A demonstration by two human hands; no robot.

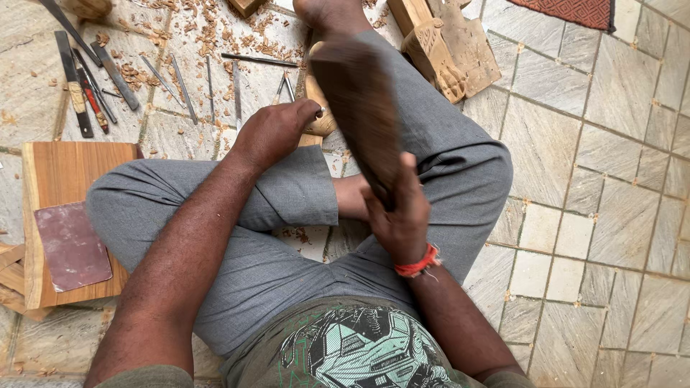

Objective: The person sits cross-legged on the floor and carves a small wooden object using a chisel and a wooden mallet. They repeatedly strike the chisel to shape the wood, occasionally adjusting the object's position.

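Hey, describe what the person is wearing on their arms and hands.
Both forearms are bare, with no gloves. The left hand carries nothing at all. The right hand has a red-orange thread band tied around its wrist. No rings or watch show.

Even daylight, soft shadows, no glare.
Wooden mallet (363, 115) in the right hand (399, 215) is motion-blurred; floor tiles (611, 144), chisels (86, 79) and wood shavings (194, 29) sharp. Slight wide-angle stretch at edges.

Grey trousers (287, 237); grey-green shirt (359, 352) with teal car print; orange thread band (417, 263) on right wrist; bare forearms.
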